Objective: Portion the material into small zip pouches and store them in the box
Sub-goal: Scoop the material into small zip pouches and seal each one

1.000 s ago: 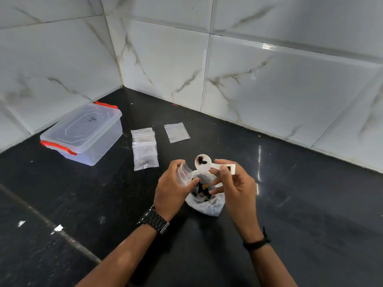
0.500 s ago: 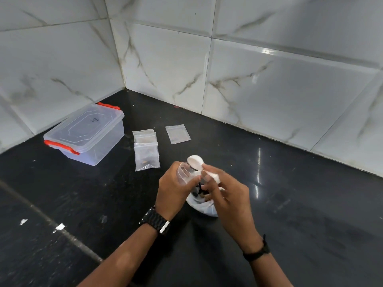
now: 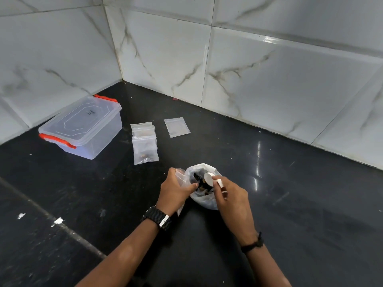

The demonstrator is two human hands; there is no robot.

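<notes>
With a small zip pouch [image 3: 179,176] pinched by the left hand [image 3: 176,188] and the white scoop [image 3: 213,180] gripped by the right hand [image 3: 232,195] inside the supply bag [image 3: 204,200] on the desk [image 3: 290,204], dark material [image 3: 199,179] could be spilled if the pouch mouth is let sag.

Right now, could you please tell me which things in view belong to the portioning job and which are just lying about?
Job:
white plastic scoop
open white bag of dark material
small clear zip pouch
filled pouches
clear lidded box

Lying about:
white scraps on black counter
</notes>
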